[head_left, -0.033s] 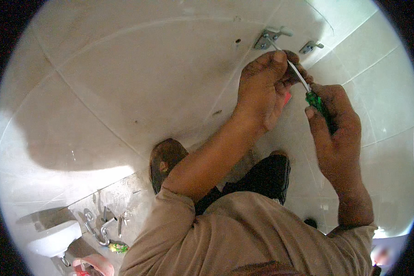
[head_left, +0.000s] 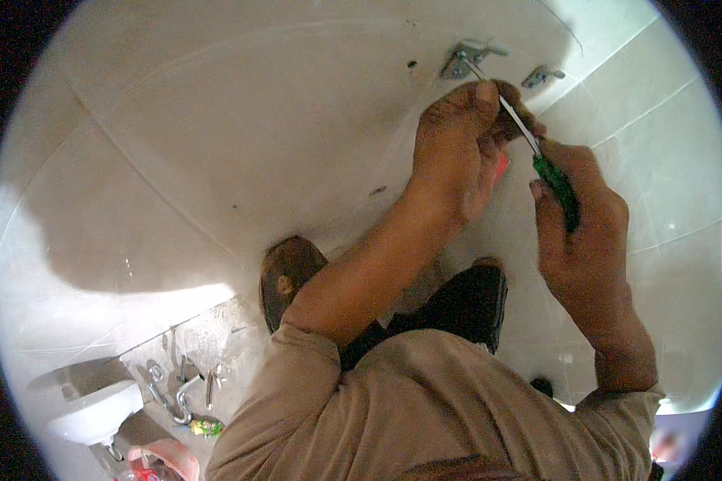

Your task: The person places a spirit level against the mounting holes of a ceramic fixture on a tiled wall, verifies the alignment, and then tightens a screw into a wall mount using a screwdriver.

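Observation:
A screwdriver [head_left: 555,184] with a green handle and a bright metal shaft slants up to a metal bracket [head_left: 455,67] on the pale tiled wall. Its tip meets the bracket at a screw. My right hand [head_left: 590,216] is closed on the handle, the thumb along its near side. Closed round the shaft near the tip, my left hand [head_left: 457,148] steadies it. Something red [head_left: 502,165] shows at the left palm; its kind is hidden. To the right of the first bracket sits a second, smaller one [head_left: 541,77].
A dark hole [head_left: 411,64] marks the wall left of the brackets. At the lower left are a white basin [head_left: 104,413], chrome pipes [head_left: 186,401], a green-and-yellow packet [head_left: 207,426] and a pink tub [head_left: 183,454]. My brown shoe [head_left: 285,276] stands below my left forearm.
My right hand has shifted its grip on the green handle, with the thumb slightly higher and further left. My left hand stays round the shaft, and the tip remains at the bracket.

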`<state>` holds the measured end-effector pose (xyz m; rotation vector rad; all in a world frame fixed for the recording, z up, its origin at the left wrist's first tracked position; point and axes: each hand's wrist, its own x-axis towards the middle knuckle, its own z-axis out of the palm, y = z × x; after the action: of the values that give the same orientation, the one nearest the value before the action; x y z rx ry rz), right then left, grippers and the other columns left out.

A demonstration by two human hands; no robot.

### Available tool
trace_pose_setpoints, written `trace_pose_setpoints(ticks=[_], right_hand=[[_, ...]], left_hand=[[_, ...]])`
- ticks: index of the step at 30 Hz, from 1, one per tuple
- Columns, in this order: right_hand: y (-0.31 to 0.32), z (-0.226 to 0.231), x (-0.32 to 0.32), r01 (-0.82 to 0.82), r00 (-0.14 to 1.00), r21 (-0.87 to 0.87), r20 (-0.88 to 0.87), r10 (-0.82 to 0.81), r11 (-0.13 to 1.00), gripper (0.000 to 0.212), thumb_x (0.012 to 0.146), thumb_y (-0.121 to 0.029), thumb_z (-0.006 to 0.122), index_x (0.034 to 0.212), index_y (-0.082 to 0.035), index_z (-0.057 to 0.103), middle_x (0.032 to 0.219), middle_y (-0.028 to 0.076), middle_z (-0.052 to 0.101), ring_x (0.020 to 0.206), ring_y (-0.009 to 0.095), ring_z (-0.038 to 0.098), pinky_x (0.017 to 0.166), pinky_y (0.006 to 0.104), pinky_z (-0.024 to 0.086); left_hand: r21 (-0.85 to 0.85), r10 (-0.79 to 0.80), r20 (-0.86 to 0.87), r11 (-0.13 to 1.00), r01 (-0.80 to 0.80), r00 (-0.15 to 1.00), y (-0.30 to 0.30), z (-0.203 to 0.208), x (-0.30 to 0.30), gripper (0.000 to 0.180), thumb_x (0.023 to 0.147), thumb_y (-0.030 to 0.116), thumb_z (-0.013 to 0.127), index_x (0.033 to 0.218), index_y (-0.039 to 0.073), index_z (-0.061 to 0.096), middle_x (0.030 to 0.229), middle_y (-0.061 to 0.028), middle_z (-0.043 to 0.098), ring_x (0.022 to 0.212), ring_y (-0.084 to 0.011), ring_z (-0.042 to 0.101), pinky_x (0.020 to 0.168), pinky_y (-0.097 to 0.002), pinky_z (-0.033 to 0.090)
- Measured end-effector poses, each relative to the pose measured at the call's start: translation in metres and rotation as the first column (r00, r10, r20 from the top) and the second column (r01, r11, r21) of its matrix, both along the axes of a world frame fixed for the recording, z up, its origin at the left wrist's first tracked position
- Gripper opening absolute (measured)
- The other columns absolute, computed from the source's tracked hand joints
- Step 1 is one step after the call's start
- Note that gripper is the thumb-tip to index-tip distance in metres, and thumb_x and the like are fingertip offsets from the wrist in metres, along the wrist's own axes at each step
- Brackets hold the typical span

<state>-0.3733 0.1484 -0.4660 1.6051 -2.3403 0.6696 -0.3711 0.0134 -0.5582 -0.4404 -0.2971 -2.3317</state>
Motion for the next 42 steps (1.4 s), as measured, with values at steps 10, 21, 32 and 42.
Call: trace_pose_setpoints(ticks=[10,21,32,42], right_hand=[[0.019,-0.048,-0.020,-0.051,0.961,-0.292,0.247,0.127,0.955,0.025,0.098,-0.010,0.059,0.121,0.000,0.061,0.099,0.007,0.065,0.087,0.012,0.059,0.079,0.0273,0.048],[0.003,-0.073,-0.031,-0.053,0.922,-0.377,0.338,0.190,0.925,0.024,0.096,-0.014,0.061,0.117,-0.003,0.064,0.091,0.014,0.069,0.081,0.023,0.067,0.076,0.0360,0.052],[0.005,-0.075,-0.037,-0.041,0.861,-0.351,0.463,0.212,0.935,0.026,0.096,-0.015,0.060,0.120,-0.003,0.064,0.094,0.009,0.068,0.084,0.016,0.062,0.077,0.0309,0.050],[0.001,-0.073,-0.033,0.011,0.654,-0.404,0.695,0.299,0.915,0.028,0.101,-0.015,0.057,0.125,-0.002,0.060,0.081,0.003,0.061,0.054,0.004,0.044,0.046,0.0190,0.033]], left_hand=[[-0.336,0.308,0.335,0.922,-0.193,0.890,-0.010,-0.006,0.017,0.023,0.097,0.023,0.066,0.099,0.001,0.072,0.090,-0.0093,0.073,0.086,-0.0225,0.069,0.084,-0.0366,0.053],[-0.469,0.475,0.493,0.851,-0.237,0.729,-0.016,-0.011,0.018,0.022,0.096,0.022,0.066,0.105,0.005,0.077,0.098,-0.0029,0.075,0.092,-0.0116,0.062,0.084,-0.0300,0.043],[-0.468,0.474,0.477,0.850,-0.242,0.740,-0.021,-0.017,0.017,0.024,0.094,0.026,0.071,0.104,0.005,0.077,0.097,-0.0034,0.075,0.094,-0.0125,0.062,0.088,-0.0315,0.043],[-0.472,0.480,0.508,0.850,-0.235,0.715,-0.021,-0.010,0.020,0.023,0.093,0.025,0.071,0.097,0.003,0.077,0.094,-0.0046,0.074,0.093,-0.0151,0.064,0.088,-0.0328,0.045]])
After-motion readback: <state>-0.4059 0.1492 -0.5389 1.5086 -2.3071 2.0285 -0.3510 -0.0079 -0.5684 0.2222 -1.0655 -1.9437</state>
